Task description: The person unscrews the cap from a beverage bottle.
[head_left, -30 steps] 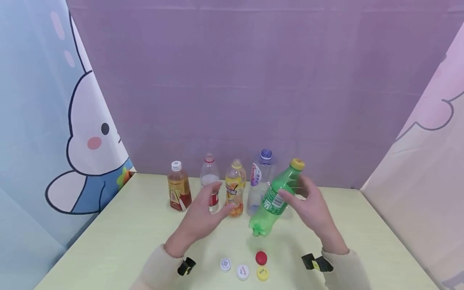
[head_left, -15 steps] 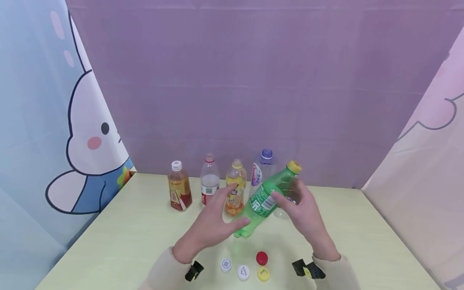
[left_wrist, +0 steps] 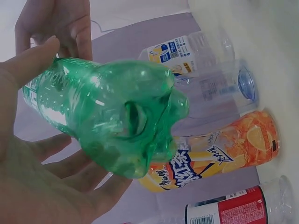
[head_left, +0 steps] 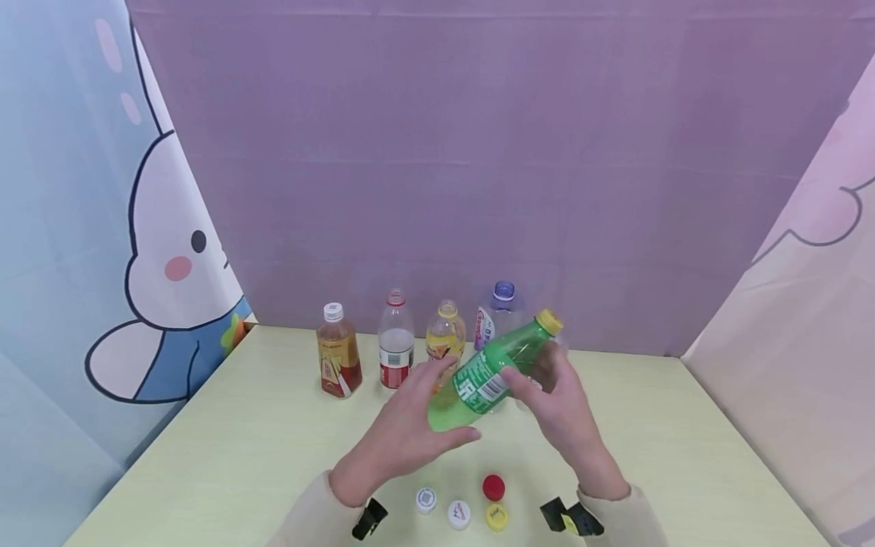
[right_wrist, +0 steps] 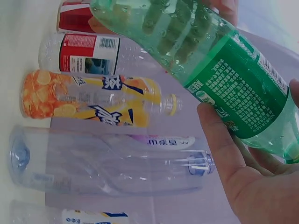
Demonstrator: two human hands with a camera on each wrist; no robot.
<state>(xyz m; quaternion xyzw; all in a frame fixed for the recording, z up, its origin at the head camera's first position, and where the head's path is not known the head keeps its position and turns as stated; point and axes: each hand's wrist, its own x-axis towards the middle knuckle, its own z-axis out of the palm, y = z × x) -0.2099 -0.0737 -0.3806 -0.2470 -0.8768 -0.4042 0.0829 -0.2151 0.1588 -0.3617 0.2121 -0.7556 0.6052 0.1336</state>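
Note:
A green plastic soda bottle [head_left: 478, 384] with a yellow cap [head_left: 549, 322] is tilted above the table, cap up to the right. My right hand [head_left: 563, 410] grips its upper part, thumb on the label's near side. Around the lower end lies my left hand [head_left: 403, 429], fingers spread behind the bottle and thumb [head_left: 459, 437] below it. In the left wrist view the bottle's base [left_wrist: 140, 121] sits between that thumb and the fingers; whether they press on it I cannot tell. Loose caps lie in front: red [head_left: 494, 488], yellow [head_left: 497, 516] and white [head_left: 459, 514].
Behind the hands stand a brown tea bottle [head_left: 339, 357] with a white cap, a red-labelled clear bottle [head_left: 396, 349], an orange drink bottle [head_left: 446, 334] and a bluish bottle [head_left: 503, 308]. Another clear bottle [left_wrist: 187, 51] is partly hidden. A purple cloth [head_left: 437, 175] hangs behind.
My right hand has brought the green bottle leftward and tipped it flatter. My left hand has moved right, and the bottle's base is now between its thumb and fingers.

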